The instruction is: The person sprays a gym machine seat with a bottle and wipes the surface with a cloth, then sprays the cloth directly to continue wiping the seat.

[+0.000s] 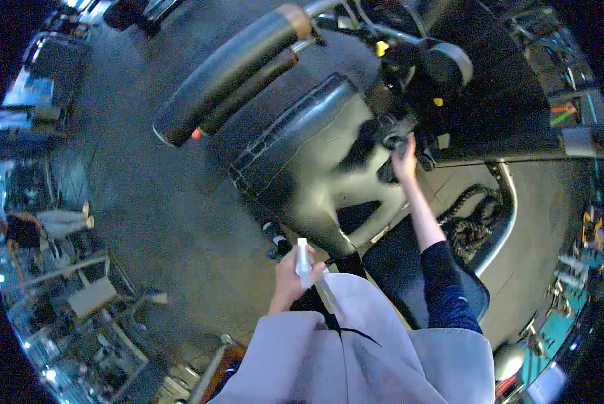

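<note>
My left hand (290,277) is wrapped round a slim white bottle (303,261), held upright close in front of my body. Stretched forward, my right hand (404,161) has its fingers closed at a dark grey fitting (395,135) beside the black padded seat (342,158) of an exercise machine. What those fingers hold I cannot tell; it looks dark grey and partly hidden. The seat's padding is shiny, with bright reflections and seams along its far edge. Above it runs a long black roller pad (231,77) on a metal bar.
A thick rope (474,219) lies coiled by a curved metal frame tube (509,202) on the right. Another black pad (426,269) lies beneath my right arm. At the far left a person (39,227) stands among gym equipment. Yellow knobs (382,48) mark the machine's upper part.
</note>
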The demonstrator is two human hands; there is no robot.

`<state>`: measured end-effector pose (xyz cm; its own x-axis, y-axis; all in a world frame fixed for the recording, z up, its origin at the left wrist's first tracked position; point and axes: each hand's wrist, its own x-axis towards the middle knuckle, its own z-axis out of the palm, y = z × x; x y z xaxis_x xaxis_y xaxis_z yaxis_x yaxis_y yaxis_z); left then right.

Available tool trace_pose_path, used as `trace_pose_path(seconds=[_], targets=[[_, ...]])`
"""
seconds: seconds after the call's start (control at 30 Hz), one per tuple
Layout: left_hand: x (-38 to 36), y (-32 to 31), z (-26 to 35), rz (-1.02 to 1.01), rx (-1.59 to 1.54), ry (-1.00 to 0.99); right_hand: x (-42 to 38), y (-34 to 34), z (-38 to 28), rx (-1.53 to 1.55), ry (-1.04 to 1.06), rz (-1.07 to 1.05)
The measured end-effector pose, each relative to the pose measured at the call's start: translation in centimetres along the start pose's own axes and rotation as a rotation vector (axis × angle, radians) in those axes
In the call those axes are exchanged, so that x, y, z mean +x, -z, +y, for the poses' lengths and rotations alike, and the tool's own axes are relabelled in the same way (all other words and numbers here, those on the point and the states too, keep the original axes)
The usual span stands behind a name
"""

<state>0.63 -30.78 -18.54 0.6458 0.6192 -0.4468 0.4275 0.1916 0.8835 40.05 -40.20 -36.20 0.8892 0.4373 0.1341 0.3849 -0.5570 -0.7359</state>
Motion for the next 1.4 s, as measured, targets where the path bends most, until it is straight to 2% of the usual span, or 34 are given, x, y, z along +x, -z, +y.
trace_pose_path(seconds=[0.03, 0.1, 0.2, 0.23, 0.3, 0.33, 0.37, 0.43, 0.5, 0.57, 0.63, 0.67, 0.7, 0.8, 0.87, 0.97, 1.0, 1.1, 1.13, 1.2, 1.23, 1.27, 1.3, 1.37, 1.4], targets=[[-0.5, -1.0, 0.6, 0.021, 0.010, -0.055, 2.2, 0.0, 0.2, 0.032, -0.045, 0.014], [-0.9, -2.7, -0.9, 0.031, 0.053, -0.134, 5.7, -0.6, -1.1, 0.051, 0.015, 0.056], [-1.4, -5.4, -2.4, 0.020, -0.099, -0.012, 8.8, -4.8, -1.4, -0.015, 0.100, 0.067], [-1.6, -5.8, -2.7, 0.000, -0.116, 0.049, 9.1, -6.7, -1.4, 0.018, 0.157, 0.018], [-1.5, -6.5, -3.6, 0.039, -0.161, 0.032, 8.0, -11.7, -1.9, -0.375, 0.099, 0.063], [-1.4, -6.8, -4.3, 0.063, -0.196, 0.049, 7.0, -13.0, -4.0, -0.501, 0.013, 0.158], [-1.6, -7.0, -4.6, 0.088, -0.232, 0.069, 6.6, -13.2, -5.8, -0.419, -0.088, 0.178], [-1.7, -6.9, -4.5, 0.209, -0.246, 0.072, 5.3, -13.8, -6.4, -0.365, -0.017, 0.226], [-1.1, -6.4, -5.3, 0.316, -0.362, 0.067, 2.9, -15.1, -7.6, -0.311, 0.110, 0.222], [-1.2, -4.8, -5.4, 0.292, -0.297, 0.101, -0.4, -16.9, -9.3, -0.289, 0.273, 0.187], [-1.2, -4.5, -5.2, 0.352, -0.328, 0.068, -5.0, -18.1, -12.7, -0.192, 0.404, -0.007], [-1.3, -4.4, -5.5, 0.358, -0.324, 0.063, -7.8, -17.9, -15.7, -0.220, 0.350, -0.223], [-1.4, -4.3, -6.3, 0.365, -0.319, 0.054, -9.9, -19.3, -16.3, -0.082, 0.512, -0.306], [-1.1, -4.8, -6.9, 0.409, -0.302, 0.080, -17.0, -21.5, -17.3, -0.161, 0.788, -0.413], [-0.8, -4.6, -7.3, 0.409, -0.319, 0.079, -18.4, -20.9, -17.5, -0.220, 0.962, -0.503], [-0.2, -4.0, -8.1, 0.455, -0.229, 0.007, -15.2, -19.5, -15.7, -0.215, 1.223, -0.563], [0.0, -3.7, -8.0, 0.455, -0.222, 0.049, -13.2, -19.0, -14.4, -0.267, 1.332, -0.582], [0.7, -3.0, -10.7, 0.651, -0.309, -0.058, -5.5, -16.5, -9.9, -0.343, 1.279, -0.675], [1.0, -2.7, -11.4, 0.645, -0.581, -0.083, -2.8, -15.1, -8.5, -0.383, 1.181, -0.605], [1.2, -1.7, -15.5, 0.750, -0.504, -0.143, 2.8, -12.3, -5.8, -0.457, 0.977, -0.476], [1.2, -1.5, -17.4, 0.802, -0.466, -0.168, 4.8, -10.8, -4.9, -0.467, 0.772, -0.443], [1.1, -1.3, -18.5, 0.797, -0.587, -0.163, 6.8, -9.3, -3.9, -0.470, 0.568, -0.401], [1.1, -1.4, -19.7, 0.785, -0.595, -0.146, 7.7, -7.9, -4.1, -0.512, 0.509, -0.206], [1.1, -1.0, -21.7, 0.763, -0.606, -0.114, 9.5, -8.4, -0.2, -0.415, 0.359, -0.057], [1.1, -0.6, -22.3, 0.738, -0.701, -0.084, 10.3, -8.6, -0.3, -0.346, 0.143, -0.173]])
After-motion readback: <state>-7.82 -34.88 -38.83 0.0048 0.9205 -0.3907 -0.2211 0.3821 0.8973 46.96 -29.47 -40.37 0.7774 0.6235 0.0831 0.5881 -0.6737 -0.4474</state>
